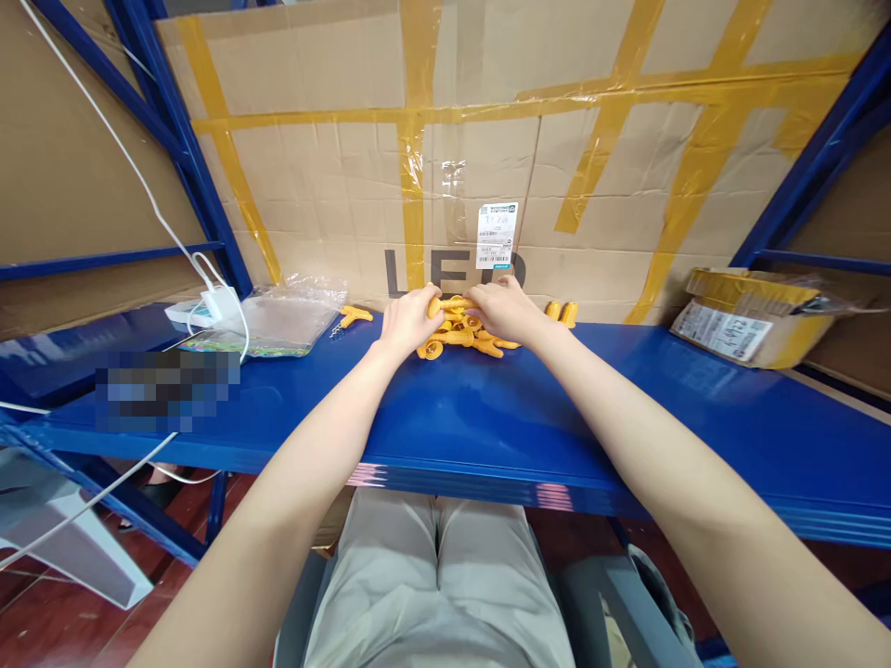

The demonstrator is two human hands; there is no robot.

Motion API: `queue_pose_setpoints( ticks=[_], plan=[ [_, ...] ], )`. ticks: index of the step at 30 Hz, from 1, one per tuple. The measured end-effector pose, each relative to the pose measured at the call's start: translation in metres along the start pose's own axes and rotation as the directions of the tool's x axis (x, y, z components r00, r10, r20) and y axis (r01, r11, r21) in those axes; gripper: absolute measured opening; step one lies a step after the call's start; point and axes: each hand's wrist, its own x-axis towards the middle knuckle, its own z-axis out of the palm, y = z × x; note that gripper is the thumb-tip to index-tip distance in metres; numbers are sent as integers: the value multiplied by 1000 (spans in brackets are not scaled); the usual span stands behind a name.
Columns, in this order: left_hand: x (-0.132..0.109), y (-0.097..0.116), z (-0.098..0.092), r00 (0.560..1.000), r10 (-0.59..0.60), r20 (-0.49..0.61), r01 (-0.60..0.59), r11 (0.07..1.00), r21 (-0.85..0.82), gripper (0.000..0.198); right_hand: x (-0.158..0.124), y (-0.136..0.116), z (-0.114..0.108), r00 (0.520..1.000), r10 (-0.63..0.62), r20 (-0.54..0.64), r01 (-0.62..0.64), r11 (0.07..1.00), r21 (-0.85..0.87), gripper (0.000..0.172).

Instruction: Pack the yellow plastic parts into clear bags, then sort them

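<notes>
Above a small pile of yellow plastic parts point(452, 341), my left hand point(412, 320) and my right hand point(507, 308) are close together. A yellow plastic piece point(456, 303) spans the gap, a rounded end showing by the left fingers; both hands pinch it. My fingertips partly cover it, so its full shape is hidden. Left of the hands lies a yellow-handled corkscrew point(354, 316) with a metal spiral. Two yellow plastic pieces point(561, 314) stand side by side just beyond my right wrist.
The blue shelf point(487, 417) is backed by a large taped cardboard box point(334, 176). At left are a clear plastic bag point(292, 311), a white charger point(221, 304) with cables and a blurred-out dark object point(167, 390). A small taped carton point(748, 320) sits at right.
</notes>
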Motion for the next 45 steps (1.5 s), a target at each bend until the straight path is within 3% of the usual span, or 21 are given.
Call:
queue_pose_setpoints(
  ticks=[8, 18, 27, 34, 39, 45],
  plan=[
    [1, 3, 1, 999, -41, 18, 41, 999, -2, 31, 1, -3, -5, 998, 37, -46, -41, 996, -85, 20],
    [0, 1, 0, 998, -53, 31, 54, 999, -5, 31, -2, 0, 8, 995, 36, 97, -40, 998, 42, 23],
    [1, 1, 1, 998, -57, 19, 58, 998, -31, 34, 0, 3, 1, 998, 52, -25, -53, 998, -38, 19],
    [2, -3, 1, 998, -48, 33, 49, 998, -34, 34, -3, -2, 1, 995, 59, 83, -66, 995, 75, 31],
    [2, -6, 2, 998, -44, 43, 45, 999, -23, 35, -2, -1, 4, 993, 40, 110, -46, 998, 46, 26],
    [3, -6, 3, 999, -41, 32, 42, 999, -29, 35, -2, -3, 0, 1000, 6, 14, -5, 999, -49, 18]
  ],
)
